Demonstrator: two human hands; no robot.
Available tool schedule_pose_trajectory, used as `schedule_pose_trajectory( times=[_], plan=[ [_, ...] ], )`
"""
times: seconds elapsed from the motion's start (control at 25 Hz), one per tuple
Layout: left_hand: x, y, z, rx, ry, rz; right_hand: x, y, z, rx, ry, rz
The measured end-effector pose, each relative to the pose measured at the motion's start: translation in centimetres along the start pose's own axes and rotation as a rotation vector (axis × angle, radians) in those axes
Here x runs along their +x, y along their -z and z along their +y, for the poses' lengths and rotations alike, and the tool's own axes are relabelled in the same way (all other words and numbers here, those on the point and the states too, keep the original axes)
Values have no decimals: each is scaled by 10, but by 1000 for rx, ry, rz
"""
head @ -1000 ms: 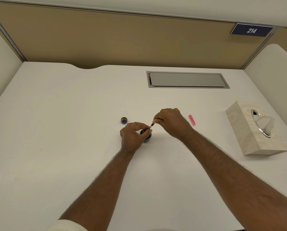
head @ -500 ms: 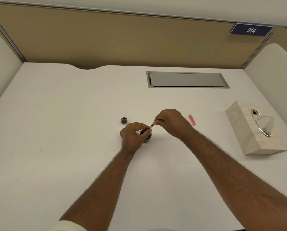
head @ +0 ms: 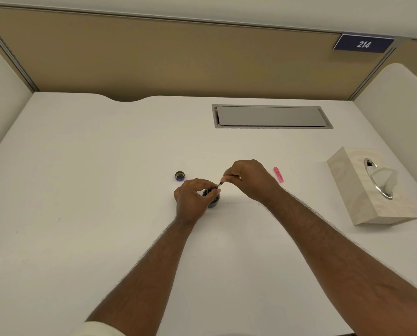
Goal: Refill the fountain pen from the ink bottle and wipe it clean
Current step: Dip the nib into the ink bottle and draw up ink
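White laminate covers the desk (head: pixel 81 190), which carries every item. Start at the left: the cap (head: pixel 180 176) lies open side up, just beside your left hand and apart from the bottle. Your left hand (head: pixel 193 197) is clamped around the bottle (head: pixel 212 201), with finger and thumb curled over its mouth to steady it. The bottle stands upright at mid-desk. Your right hand (head: pixel 248 179) is closed in a pinch on the upper end of the pen (head: pixel 219 184), which slants down toward the bottle mouth. The nib end is hidden behind your left fingers; you cannot confirm from this view whether it is submerged. A pink part (head: pixel 278 174), probably the pen's cap or barrel, lies just right of your right hand. The tissue box (head: pixel 372 187) stands well apart at the far right.

The step in hand appears to be the fill: the pen sits at the ink while you work its upper end. The next move calls for a slow, vertical lift clear of the rim while you hold the bottle firm. Then reach right for a tissue.
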State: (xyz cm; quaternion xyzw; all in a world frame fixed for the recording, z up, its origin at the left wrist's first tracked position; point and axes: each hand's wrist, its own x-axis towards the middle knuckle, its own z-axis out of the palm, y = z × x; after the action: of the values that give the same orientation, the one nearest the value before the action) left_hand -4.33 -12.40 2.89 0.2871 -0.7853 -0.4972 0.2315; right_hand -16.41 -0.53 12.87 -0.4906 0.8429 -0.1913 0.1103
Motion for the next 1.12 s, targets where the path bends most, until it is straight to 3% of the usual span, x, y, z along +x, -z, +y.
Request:
schedule_pose_trajectory(
  times=[0.4, 0.6, 0.88, 1.12],
  plan=[
    [0, 1, 1, 4, 15, -14, 0, 2, 2, 2, 15, -20],
    [-1, 2, 4, 13, 15, -10, 3, 0, 1, 5, -70, -26],
    [0, 0, 0, -3, 17, -6, -5, -2, 6, 71, 31, 16],
    [1, 0, -1, 14, 9, -14, 2, 1, -2, 9, -62, -16]
  ],
)
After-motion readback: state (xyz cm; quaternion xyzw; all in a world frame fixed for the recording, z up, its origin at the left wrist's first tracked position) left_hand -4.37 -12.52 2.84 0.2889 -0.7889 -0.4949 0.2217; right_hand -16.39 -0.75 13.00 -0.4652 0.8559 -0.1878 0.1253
